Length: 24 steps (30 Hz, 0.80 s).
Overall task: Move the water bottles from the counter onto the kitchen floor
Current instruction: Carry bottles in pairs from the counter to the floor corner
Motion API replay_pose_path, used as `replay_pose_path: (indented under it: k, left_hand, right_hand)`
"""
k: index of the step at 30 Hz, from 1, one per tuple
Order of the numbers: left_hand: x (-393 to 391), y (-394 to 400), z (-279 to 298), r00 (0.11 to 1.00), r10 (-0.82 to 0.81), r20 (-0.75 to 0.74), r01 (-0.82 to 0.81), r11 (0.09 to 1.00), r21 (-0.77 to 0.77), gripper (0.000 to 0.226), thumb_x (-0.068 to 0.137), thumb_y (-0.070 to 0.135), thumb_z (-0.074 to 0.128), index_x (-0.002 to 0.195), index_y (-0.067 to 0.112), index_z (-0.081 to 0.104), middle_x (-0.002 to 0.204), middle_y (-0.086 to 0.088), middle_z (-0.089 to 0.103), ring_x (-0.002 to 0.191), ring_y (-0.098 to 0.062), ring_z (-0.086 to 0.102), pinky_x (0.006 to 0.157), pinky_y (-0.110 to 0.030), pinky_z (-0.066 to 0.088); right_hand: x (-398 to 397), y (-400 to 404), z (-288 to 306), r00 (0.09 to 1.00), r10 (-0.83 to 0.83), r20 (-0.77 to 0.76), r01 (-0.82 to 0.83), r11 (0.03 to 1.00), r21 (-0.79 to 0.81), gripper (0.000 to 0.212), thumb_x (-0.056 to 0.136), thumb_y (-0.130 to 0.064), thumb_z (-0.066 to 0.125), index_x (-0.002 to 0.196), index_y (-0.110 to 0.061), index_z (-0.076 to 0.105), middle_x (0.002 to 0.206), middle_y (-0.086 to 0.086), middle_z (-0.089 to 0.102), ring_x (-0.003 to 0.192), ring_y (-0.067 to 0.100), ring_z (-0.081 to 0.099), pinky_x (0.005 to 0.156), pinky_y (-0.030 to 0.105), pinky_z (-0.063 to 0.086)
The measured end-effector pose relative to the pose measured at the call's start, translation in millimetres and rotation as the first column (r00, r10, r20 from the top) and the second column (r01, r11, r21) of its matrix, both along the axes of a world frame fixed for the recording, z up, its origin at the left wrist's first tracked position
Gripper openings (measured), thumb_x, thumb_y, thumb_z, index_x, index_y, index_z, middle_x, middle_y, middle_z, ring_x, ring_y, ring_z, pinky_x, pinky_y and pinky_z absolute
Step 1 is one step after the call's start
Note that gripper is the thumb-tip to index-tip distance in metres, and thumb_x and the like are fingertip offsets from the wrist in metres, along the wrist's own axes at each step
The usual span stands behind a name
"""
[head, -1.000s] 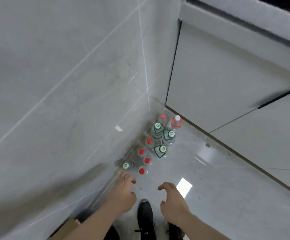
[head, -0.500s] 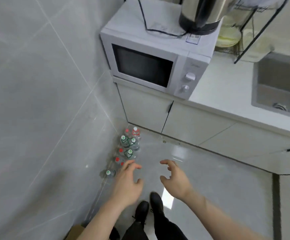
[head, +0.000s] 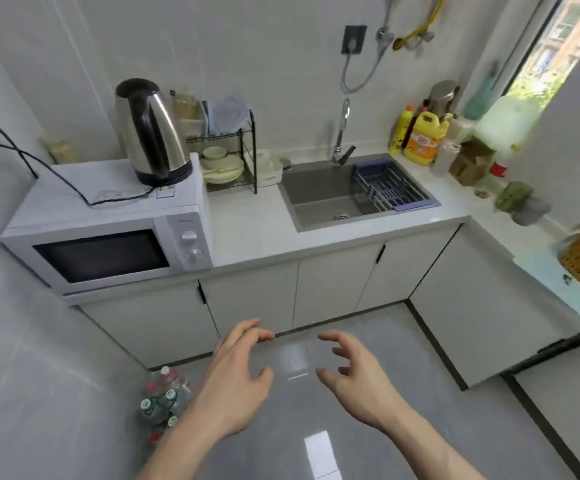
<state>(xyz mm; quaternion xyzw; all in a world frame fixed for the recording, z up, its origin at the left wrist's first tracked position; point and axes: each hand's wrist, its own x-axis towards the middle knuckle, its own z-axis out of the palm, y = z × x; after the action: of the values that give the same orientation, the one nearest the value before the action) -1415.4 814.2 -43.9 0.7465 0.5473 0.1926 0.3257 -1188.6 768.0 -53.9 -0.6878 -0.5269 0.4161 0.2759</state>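
1. Bottles (head: 164, 400) are parked on the floor (head: 316, 427) at about 7 o'clock, tucked into the corner where the wall meets the cabinets (head: 257, 299) — red and green caps, standing upright in a tight bunch, partly hidden behind the left forearm.

2. What changed: a second ago the view was pointed straight down at that cluster with both hands hovering right over it. Now the head has come up, and the whole counter (head: 247, 230) fills the top half, with the microwave (head: 108, 237) at 10 o'clock and the sink (head: 350, 192) at 1 o'clock.

3. Left hand (head: 236, 386) and right hand (head: 357, 379) are both empty — fingers spread and loosely curled, gripping nothing, held out over bare floor, clear of the bottles.

4. My read: the last drop-off is done and the person is looking for what's left.

5. Counter check — the stretch between microwave and sink looks bare. The far right end, around 2 o'clock, is cluttered and blurry; something red-capped sits there, but I can't tell if it's a water bottle. If it is, that's probably next.
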Motion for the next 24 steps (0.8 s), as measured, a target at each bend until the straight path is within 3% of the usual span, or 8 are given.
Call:
replay_pose_path:
  k: [5, 12, 14, 16, 19, 21, 24]
  left_hand:
    - [104, -12, 59, 0.969, -0.244, 0.034, 0.239, 0.965, 0.104, 0.041, 0.088, 0.022, 0.06, 0.118, 0.048, 0.049, 0.147, 0.035, 0.025, 0.14, 0.0, 0.027, 0.113, -0.024, 0.027]
    - [291, -67, 112, 0.859, -0.511, 0.04, 0.482, 0.832, 0.276, 0.043, 0.085, 0.023, 0.063, 0.116, 0.049, 0.05, 0.145, 0.035, 0.03, 0.136, 0.001, 0.035, 0.107, -0.027, 0.039]
    - [344, -90, 122, 0.821, -0.569, 0.03, 0.533, 0.786, 0.314, 0.043, 0.085, 0.022, 0.064, 0.117, 0.047, 0.051, 0.146, 0.033, 0.03, 0.137, 0.002, 0.034, 0.105, -0.014, 0.03]
    - [391, -113, 131, 0.784, -0.62, 0.017, 0.581, 0.743, 0.333, 0.043, 0.086, 0.022, 0.064, 0.119, 0.046, 0.051, 0.147, 0.032, 0.029, 0.137, 0.003, 0.032, 0.091, 0.003, 0.026]
    - [450, -146, 145, 0.721, -0.693, 0.004, 0.649, 0.677, 0.348, 0.042, 0.087, 0.025, 0.063, 0.12, 0.047, 0.05, 0.149, 0.031, 0.028, 0.136, 0.004, 0.03, 0.082, 0.01, 0.024]
    - [487, -165, 152, 0.674, -0.739, 0.006, 0.687, 0.629, 0.363, 0.042, 0.087, 0.026, 0.063, 0.121, 0.047, 0.05, 0.149, 0.032, 0.027, 0.138, 0.005, 0.029, 0.093, 0.004, 0.025]
    - [544, -191, 163, 0.596, -0.803, 0.0, 0.742, 0.551, 0.382, 0.044, 0.086, 0.028, 0.063, 0.122, 0.049, 0.049, 0.15, 0.033, 0.026, 0.14, 0.005, 0.027, 0.111, -0.02, 0.029]
  right_hand:
    - [90, -54, 47, 0.976, -0.217, -0.012, 0.217, 0.964, 0.151, 0.049, 0.089, -0.025, 0.065, 0.132, -0.046, 0.051, 0.137, -0.031, 0.046, 0.127, -0.007, 0.045, 0.099, 0.015, 0.043]
    - [247, -169, 93, 0.896, -0.444, 0.014, 0.425, 0.865, 0.267, 0.047, 0.091, -0.03, 0.068, 0.131, -0.048, 0.05, 0.135, -0.035, 0.046, 0.128, -0.01, 0.045, 0.103, 0.019, 0.045]
    - [292, -205, 102, 0.865, -0.5, 0.034, 0.473, 0.837, 0.276, 0.046, 0.091, -0.03, 0.068, 0.129, -0.05, 0.05, 0.129, -0.035, 0.048, 0.124, -0.008, 0.048, 0.097, 0.013, 0.043]
    - [333, -237, 111, 0.829, -0.558, 0.038, 0.527, 0.803, 0.277, 0.045, 0.091, -0.029, 0.068, 0.128, -0.051, 0.051, 0.122, -0.031, 0.049, 0.121, -0.003, 0.051, 0.092, 0.011, 0.041]
    - [384, -277, 119, 0.781, -0.624, 0.033, 0.584, 0.748, 0.315, 0.045, 0.09, -0.028, 0.07, 0.127, -0.048, 0.053, 0.131, -0.027, 0.052, 0.126, -0.004, 0.048, 0.102, 0.023, 0.046]
    - [410, -302, 124, 0.753, -0.658, 0.017, 0.618, 0.715, 0.327, 0.045, 0.09, -0.028, 0.07, 0.127, -0.048, 0.054, 0.132, -0.028, 0.052, 0.128, -0.006, 0.047, 0.104, 0.025, 0.047]
    - [445, -339, 129, 0.695, -0.719, 0.008, 0.67, 0.653, 0.353, 0.044, 0.091, -0.028, 0.07, 0.125, -0.051, 0.053, 0.132, -0.033, 0.05, 0.128, -0.009, 0.045, 0.105, 0.025, 0.046]
